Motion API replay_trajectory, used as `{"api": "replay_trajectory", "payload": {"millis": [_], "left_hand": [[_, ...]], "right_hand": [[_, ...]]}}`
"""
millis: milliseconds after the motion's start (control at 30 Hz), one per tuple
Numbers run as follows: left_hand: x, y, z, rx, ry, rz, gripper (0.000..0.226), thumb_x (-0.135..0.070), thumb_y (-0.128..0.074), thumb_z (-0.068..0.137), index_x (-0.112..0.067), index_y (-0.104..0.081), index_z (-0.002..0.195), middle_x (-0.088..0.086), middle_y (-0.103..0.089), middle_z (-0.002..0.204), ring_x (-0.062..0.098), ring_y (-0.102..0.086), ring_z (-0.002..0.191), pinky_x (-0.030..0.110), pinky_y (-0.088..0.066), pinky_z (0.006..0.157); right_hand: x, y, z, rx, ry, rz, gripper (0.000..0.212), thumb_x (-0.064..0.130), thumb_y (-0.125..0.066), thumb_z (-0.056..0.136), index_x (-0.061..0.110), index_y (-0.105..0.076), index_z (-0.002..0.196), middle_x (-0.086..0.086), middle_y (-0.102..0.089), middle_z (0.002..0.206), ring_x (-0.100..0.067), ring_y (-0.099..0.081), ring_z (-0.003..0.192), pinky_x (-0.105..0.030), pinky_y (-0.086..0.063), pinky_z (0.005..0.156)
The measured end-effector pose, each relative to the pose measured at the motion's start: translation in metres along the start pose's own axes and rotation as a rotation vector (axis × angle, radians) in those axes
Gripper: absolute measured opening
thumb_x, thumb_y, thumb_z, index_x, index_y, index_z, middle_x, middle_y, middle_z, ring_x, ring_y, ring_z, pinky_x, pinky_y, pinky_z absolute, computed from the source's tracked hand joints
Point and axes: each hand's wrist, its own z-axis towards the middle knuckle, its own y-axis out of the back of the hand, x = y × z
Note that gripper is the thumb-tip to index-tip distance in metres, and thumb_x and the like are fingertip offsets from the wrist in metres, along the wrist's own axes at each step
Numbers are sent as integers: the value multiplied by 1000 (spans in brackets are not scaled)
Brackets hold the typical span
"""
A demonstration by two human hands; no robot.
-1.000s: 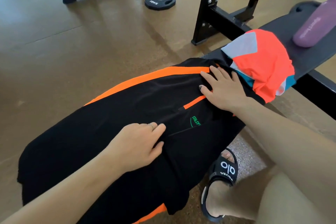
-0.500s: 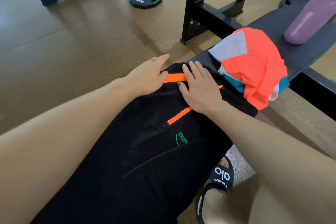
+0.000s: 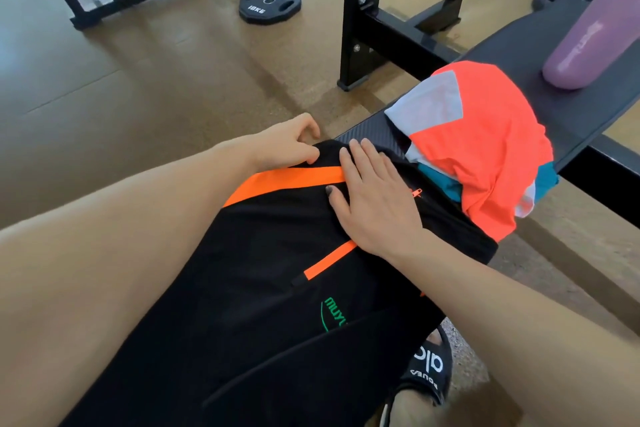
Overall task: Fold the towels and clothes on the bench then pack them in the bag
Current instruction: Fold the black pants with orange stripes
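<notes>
Black shorts [image 3: 263,288] with orange stripes and a green logo lie spread over the near end of the black bench [image 3: 585,107]. My left hand [image 3: 287,146] pinches the far edge of the shorts at the waistband. Beside it my right hand [image 3: 374,201] lies flat on the cloth, fingers spread, pressing it down. An orange, grey and teal garment [image 3: 485,146] sits bunched on the bench just past the shorts. No bag is in view.
A purple bottle [image 3: 588,42] lies on the far part of the bench. The black rack frame [image 3: 360,14] stands behind it. A 10 kg weight plate [image 3: 270,3] lies on the brown floor. My foot in a black slide sandal [image 3: 422,378] is beside the bench.
My left hand left the middle of the shorts and reached to their far edge, where its fingers have curled onto the cloth. The right hand stays pressed on the shorts.
</notes>
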Motion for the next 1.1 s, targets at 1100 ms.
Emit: {"api": "replay_trajectory", "payload": {"millis": [1100], "left_hand": [[28, 49, -92, 26, -385, 1101, 15, -14, -52, 90, -23, -45, 100, -7, -48, 83, 21, -55, 79, 38, -52, 72]], "right_hand": [[2, 5, 7, 118, -15, -29, 70, 53, -16, 103, 14, -10, 162, -6, -4, 169, -19, 4, 156, -40, -2, 127]]}}
